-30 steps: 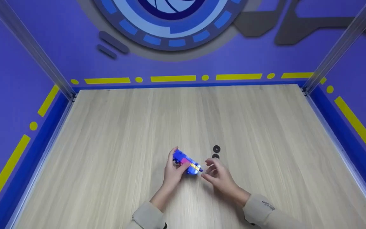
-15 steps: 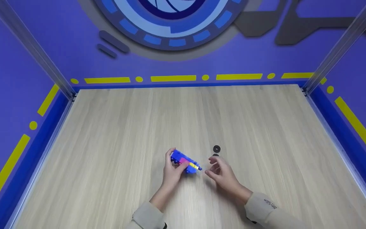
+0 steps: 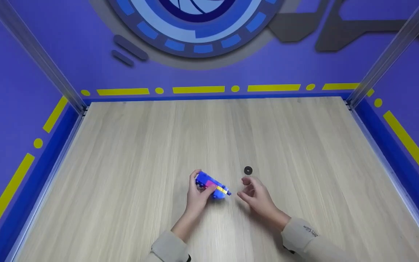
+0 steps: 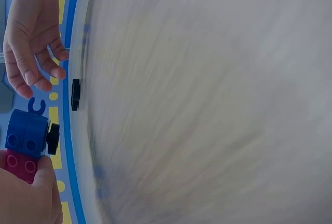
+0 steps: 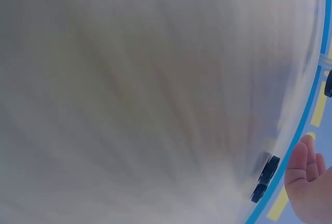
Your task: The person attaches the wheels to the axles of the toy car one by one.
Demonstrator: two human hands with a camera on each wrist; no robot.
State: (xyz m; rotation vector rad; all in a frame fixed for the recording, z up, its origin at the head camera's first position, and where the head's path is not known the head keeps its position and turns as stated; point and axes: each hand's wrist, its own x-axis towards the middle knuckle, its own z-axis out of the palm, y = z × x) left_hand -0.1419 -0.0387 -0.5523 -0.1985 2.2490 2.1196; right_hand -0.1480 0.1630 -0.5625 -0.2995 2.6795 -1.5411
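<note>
My left hand (image 3: 197, 196) grips a small toy vehicle of blue, pink and yellow bricks (image 3: 219, 192), its thumb across the pink part. In the left wrist view the toy's blue end (image 4: 27, 130) shows a hook and a black wheel (image 4: 53, 139) on its side. Just to the right of the toy, my right hand (image 3: 258, 198) hovers with fingers loosely bent and apart, holding nothing visible. A loose black wheel (image 3: 248, 170) lies just beyond its fingertips. The right wrist view shows another loose wheel (image 5: 259, 193) beside it, hidden in the head view by my right hand.
Both hands are over the near middle of a light wooden table (image 3: 151, 145). Blue-purple panels with yellow marks (image 3: 198, 89) wall in the back and both sides, joined by clear posts (image 3: 387, 51) at the back corners.
My right hand has drawn back a little to the right, away from the toy, and its fingers now cover the nearer loose wheel. The left hand and toy have shifted slightly left.
</note>
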